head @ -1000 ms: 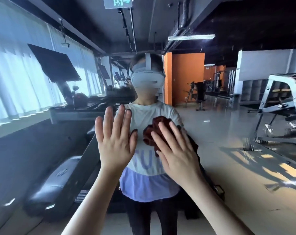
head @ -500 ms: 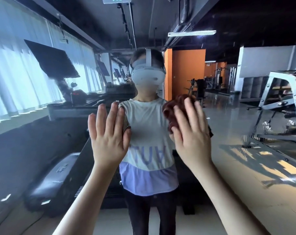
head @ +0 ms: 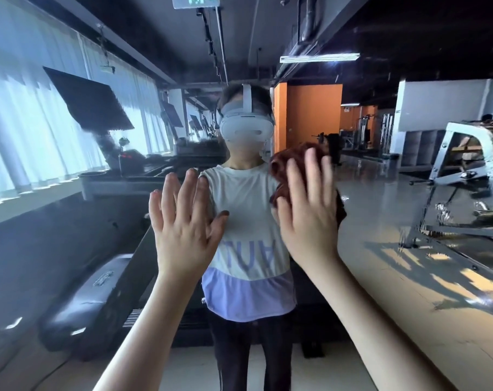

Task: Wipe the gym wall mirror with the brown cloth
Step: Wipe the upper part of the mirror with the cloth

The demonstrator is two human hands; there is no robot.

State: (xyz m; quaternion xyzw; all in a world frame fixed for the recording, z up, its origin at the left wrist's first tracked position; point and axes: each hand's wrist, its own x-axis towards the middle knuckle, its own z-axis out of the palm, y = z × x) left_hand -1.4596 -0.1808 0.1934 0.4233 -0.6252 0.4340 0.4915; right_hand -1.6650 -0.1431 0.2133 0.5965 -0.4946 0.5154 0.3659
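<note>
The right hand (head: 307, 218) and the brown cloth (head: 285, 170) under it are found higher and further right than a second before, carried from the reflected chest to beside the reflected shoulder. Little shift is seen since half a second ago. The left hand (head: 183, 230) is found in much the same place.

The cloth is bunched, plush and reddish-brown. It is pressed flat to the mirror (head: 395, 277) by the right hand's straight, slightly blurred fingers, none of them curled round it, and its folds show above and on both sides of the hand. The left hand is laid open against the glass with its fingers straight and spread, and nothing is held in it.

A person (head: 248, 249) in a white and lilac shirt with a white headset (head: 246, 127) is reflected in the smooth glass and partly hidden by both hands. A dark treadmill (head: 78, 300) and pale curtains (head: 28, 122) are seen at left. An orange wall (head: 313, 114) and a shiny metal frame (head: 465, 165) are seen at right.
</note>
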